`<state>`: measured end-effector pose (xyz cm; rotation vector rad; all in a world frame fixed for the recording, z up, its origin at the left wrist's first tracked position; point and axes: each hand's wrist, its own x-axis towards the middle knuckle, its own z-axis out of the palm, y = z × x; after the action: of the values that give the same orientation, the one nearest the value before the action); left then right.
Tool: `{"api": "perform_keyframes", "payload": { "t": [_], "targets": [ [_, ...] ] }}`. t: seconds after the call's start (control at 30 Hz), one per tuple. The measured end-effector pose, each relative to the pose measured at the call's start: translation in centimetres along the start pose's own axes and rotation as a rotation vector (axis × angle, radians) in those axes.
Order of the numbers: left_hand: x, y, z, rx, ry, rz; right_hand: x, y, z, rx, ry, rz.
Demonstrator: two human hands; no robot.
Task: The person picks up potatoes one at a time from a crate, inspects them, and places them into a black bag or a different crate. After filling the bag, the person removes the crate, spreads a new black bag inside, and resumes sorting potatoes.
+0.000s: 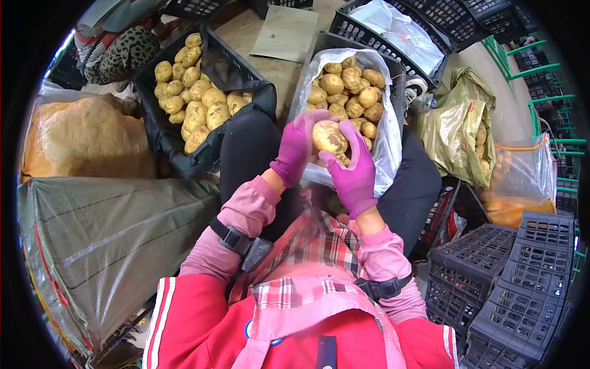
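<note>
A large potato (329,136) with brown patches is held between my two gloved hands. My left hand (296,146) curls round its left side in a purple glove with pale fingers. From the right, my right hand (354,167) in a matching glove closes on the same potato. Just beyond and below them stands a crate with a white plastic liner (388,144), holding many potatoes (350,86). To the left, a black-lined crate (261,92) also holds potatoes (200,92). The undersides of the held potato and some fingertips are hidden.
A large grey-green sack (117,246) and an orange sack (86,135) are at left. On the right are an olive bag (458,129) of potatoes and stacked black crates (516,277). Another person's leopard-print sleeve (126,55) shows at upper left. Cardboard (286,34) lies ahead.
</note>
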<state>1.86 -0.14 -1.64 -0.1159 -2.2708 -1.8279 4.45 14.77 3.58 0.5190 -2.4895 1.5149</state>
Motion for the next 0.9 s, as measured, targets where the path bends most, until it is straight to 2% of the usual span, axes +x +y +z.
{"api": "perform_keyframes", "payload": {
  "t": [0.07, 0.17, 0.27, 0.3, 0.4, 0.43, 0.5, 0.57, 0.7, 0.8, 0.9],
  "targets": [
    [0.4, -0.2, 0.3, -0.321, 0.007, -0.15, -0.3, -0.1, 0.1, -0.024, 0.0, 0.041],
    [0.6, 2.3, 0.7, -1.118, -0.083, -0.63, -0.4, 0.9, 0.1, 0.009, 0.131, -0.037],
    [-0.7, 3.8, 0.4, -0.481, -0.337, -0.403, -0.5, 1.1, -0.8, -0.101, 0.109, -0.065],
    [-0.5, 3.9, 0.1, -0.627, -0.358, -0.501, -0.7, 1.3, -1.2, -0.133, 0.078, -0.058],
    [-0.5, 2.1, 1.0, -0.443, -0.175, -0.064, -0.8, 2.0, -2.7, 0.363, -0.059, 0.198],
    [-0.5, 2.0, 1.0, -0.352, -0.156, -0.018, -0.6, 2.4, -3.5, 0.446, -0.141, 0.294],
    [-0.2, 2.1, 1.1, -0.173, -0.116, 0.079, 0.1, 2.5, -4.2, 0.436, -0.18, 0.341],
    [-0.3, 2.9, 1.2, -0.135, -0.11, 0.102, 0.8, 1.7, -4.3, 0.437, -0.181, 0.365],
    [-0.4, 2.6, 1.5, -0.014, -0.094, 0.145, 1.7, 1.6, -2.7, -0.026, -0.19, 0.279],
    [-0.4, 2.9, 1.3, 0.216, -0.074, 0.206, 2.2, 0.2, -2.9, -0.309, -0.261, 0.202],
    [-0.4, 2.9, 1.2, 0.285, -0.09, 0.246, 2.6, -0.9, -2.8, -0.455, -0.342, 0.328]
  ]
}}
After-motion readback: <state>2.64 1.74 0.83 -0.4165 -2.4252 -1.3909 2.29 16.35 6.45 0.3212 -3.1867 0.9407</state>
